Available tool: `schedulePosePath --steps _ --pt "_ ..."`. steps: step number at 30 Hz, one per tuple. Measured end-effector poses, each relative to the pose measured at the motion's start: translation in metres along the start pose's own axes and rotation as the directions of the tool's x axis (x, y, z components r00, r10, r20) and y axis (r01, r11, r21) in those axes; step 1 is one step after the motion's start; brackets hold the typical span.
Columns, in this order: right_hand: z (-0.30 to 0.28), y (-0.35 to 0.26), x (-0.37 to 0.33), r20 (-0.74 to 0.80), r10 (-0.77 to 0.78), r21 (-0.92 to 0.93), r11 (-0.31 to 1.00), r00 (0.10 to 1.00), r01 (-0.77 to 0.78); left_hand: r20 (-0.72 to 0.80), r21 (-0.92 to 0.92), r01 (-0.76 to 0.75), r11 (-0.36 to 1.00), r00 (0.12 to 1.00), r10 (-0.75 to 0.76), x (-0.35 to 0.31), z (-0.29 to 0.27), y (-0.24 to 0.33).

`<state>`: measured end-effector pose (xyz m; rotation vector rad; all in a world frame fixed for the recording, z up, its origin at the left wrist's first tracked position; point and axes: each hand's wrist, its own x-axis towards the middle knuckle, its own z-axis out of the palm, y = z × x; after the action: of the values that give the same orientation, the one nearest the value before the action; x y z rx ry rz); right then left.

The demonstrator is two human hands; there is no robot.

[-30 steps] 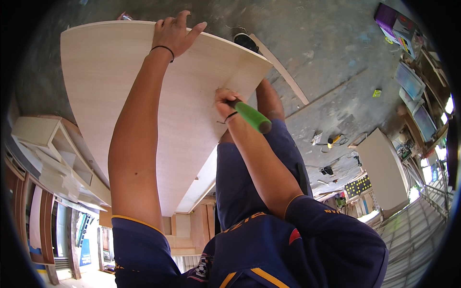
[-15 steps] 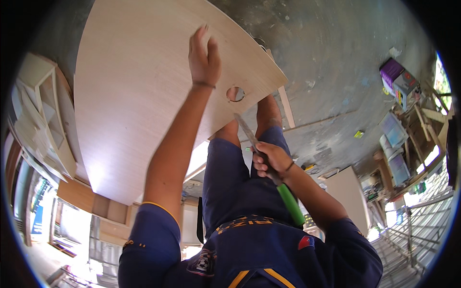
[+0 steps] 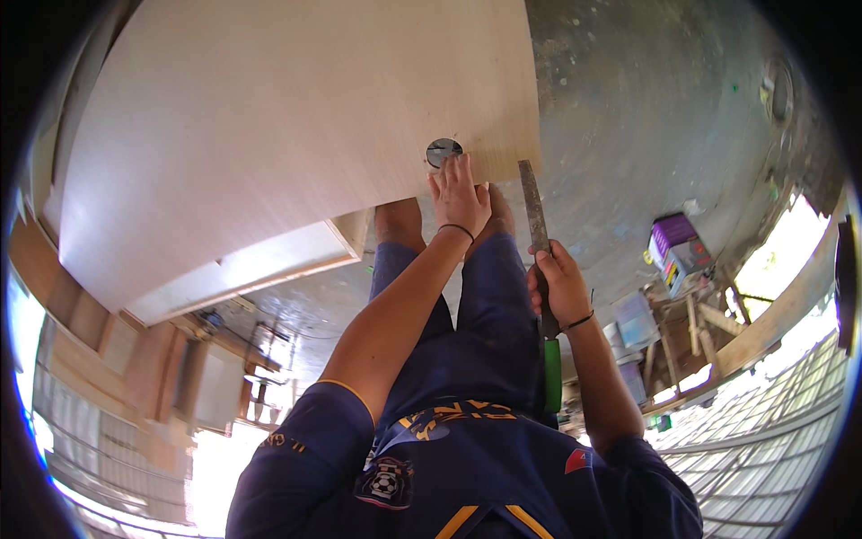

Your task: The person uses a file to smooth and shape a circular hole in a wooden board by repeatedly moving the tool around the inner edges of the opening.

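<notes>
A large pale wood-grain panel (image 3: 287, 99) spreads in front of me, with a round hole (image 3: 444, 151) cut near its closest edge. My left hand (image 3: 460, 199) lies over that edge with fingers stretched out, the fingertips at the hole's rim. A long rasp-like file (image 3: 533, 207) with a green handle is in my right hand (image 3: 563, 283), which is wrapped round its middle. Its narrow tip points away from me, beside the panel's right corner, and its handle hangs back toward my thigh. Whether the tip touches the panel I cannot tell.
Under the panel's near edge shows a white open box frame (image 3: 260, 256). On the grey concrete floor (image 3: 620, 117) to the right stands a purple and grey box (image 3: 675, 241), with wooden scraps (image 3: 696, 323) close by. Wooden cabinet parts (image 3: 135, 359) stand at the left.
My left hand has come down from above the panel onto its near edge by the hole. The file has swung upright and to the right in my right hand. The view has turned.
</notes>
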<state>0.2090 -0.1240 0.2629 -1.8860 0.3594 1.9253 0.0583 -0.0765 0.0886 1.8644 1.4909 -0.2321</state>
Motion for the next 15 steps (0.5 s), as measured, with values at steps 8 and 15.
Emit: schedulePosePath --steps 8,15 --pt "-0.035 -0.007 0.012 0.175 -0.42 -0.846 0.399 0.89 0.355 0.418 -0.305 0.119 0.945 0.908 0.021 -0.063 -0.019 -0.032" --pt "-0.005 -0.063 0.045 0.437 -0.303 -0.899 -0.162 0.847 0.406 0.15 -0.706 0.533 0.467 0.757 -0.636 -0.096 0.058 -0.103"
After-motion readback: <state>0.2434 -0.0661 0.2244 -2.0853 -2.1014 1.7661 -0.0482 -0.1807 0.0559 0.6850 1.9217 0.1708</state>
